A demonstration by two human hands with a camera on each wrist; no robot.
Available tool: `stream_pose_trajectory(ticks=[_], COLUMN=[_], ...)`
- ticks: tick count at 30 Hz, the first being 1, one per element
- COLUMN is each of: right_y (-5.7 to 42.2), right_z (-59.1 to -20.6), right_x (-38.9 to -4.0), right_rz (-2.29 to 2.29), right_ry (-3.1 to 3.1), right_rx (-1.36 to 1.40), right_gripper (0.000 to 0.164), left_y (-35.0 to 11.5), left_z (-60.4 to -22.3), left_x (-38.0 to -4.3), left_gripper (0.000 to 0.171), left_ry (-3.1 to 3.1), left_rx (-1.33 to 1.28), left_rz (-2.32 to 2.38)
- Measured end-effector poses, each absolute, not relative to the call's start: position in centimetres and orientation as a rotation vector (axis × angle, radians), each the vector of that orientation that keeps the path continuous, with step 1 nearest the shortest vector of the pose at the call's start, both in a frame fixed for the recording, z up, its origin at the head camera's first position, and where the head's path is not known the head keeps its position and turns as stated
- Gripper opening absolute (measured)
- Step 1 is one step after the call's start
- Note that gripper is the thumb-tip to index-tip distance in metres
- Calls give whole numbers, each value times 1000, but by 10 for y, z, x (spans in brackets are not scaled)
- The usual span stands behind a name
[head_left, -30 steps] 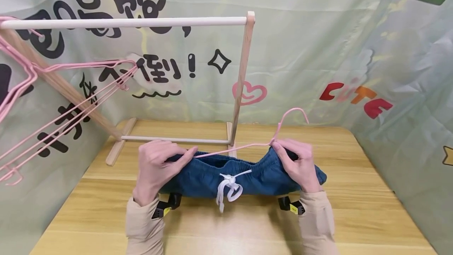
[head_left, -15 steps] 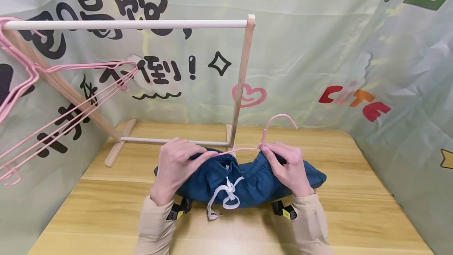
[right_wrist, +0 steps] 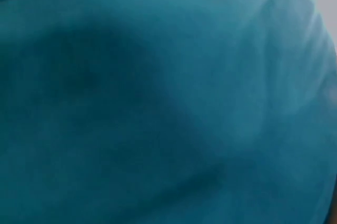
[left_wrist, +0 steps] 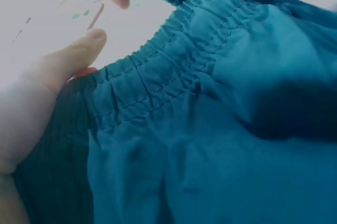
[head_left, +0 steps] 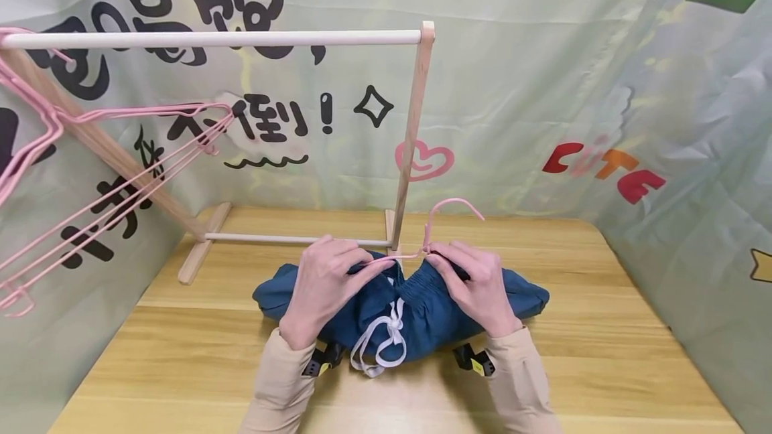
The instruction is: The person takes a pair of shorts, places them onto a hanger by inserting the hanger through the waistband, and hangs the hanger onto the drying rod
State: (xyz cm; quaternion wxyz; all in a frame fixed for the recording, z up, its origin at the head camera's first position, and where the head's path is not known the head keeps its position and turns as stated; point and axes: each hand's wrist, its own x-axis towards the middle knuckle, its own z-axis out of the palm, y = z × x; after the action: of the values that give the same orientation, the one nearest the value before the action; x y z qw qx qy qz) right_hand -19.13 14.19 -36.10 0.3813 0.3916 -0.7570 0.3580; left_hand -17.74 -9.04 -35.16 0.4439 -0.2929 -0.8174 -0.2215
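Blue drawstring pants (head_left: 428, 310) with an elastic waistband and a white drawstring bow (head_left: 395, 325) hang bunched between the two hands, low over the table. My left hand (head_left: 326, 280) pinches the waistband together with one arm of a pink hanger. At the hanger's neck my right hand (head_left: 473, 280) pinches the waistband too. Above the cloth rises the pink hanger (head_left: 427, 233), its hook curving right; its lower part is hidden in the pants. In the left wrist view my thumb (left_wrist: 63, 66) lies over the gathered waistband (left_wrist: 152, 68). Blue fabric (right_wrist: 174, 103) fills nearly all the right wrist view.
A rack with a white top bar (head_left: 241, 39) and wooden uprights (head_left: 416, 106) stands behind on the left. Several pink hangers (head_left: 151, 111) hang from its left end. Under everything is a wooden table (head_left: 615, 347), with printed curtains (head_left: 512, 86) around it.
Both hands have moved closer together, bunching the waistband between them. The hanger's hook has shifted left and slightly down. The sides of the pants now spread out past both hands.
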Motion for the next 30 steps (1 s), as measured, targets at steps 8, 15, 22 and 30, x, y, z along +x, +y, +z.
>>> stream_pose_trajectory(ticks=[8, 15, 22, 30], right_y=[151, 163, 179, 193], right_z=[-360, -360, -366, -373], right_x=[-194, -195, -203, -217], right_rz=[939, 929, 857, 954], right_ry=[-2085, -2154, -2186, -2164], right_rx=[945, 855, 723, 632], right_gripper=[31, 37, 29, 25], left_y=[-95, -102, -108, -114], left_z=[-350, -348, -347, -346], left_x=[-179, -179, -182, -186], left_gripper=[20, 19, 16, 13], left_ry=[-2042, -2027, -1972, -1858], left_rx=[-701, -660, -594, -453], left_rz=[-579, -606, -612, -604])
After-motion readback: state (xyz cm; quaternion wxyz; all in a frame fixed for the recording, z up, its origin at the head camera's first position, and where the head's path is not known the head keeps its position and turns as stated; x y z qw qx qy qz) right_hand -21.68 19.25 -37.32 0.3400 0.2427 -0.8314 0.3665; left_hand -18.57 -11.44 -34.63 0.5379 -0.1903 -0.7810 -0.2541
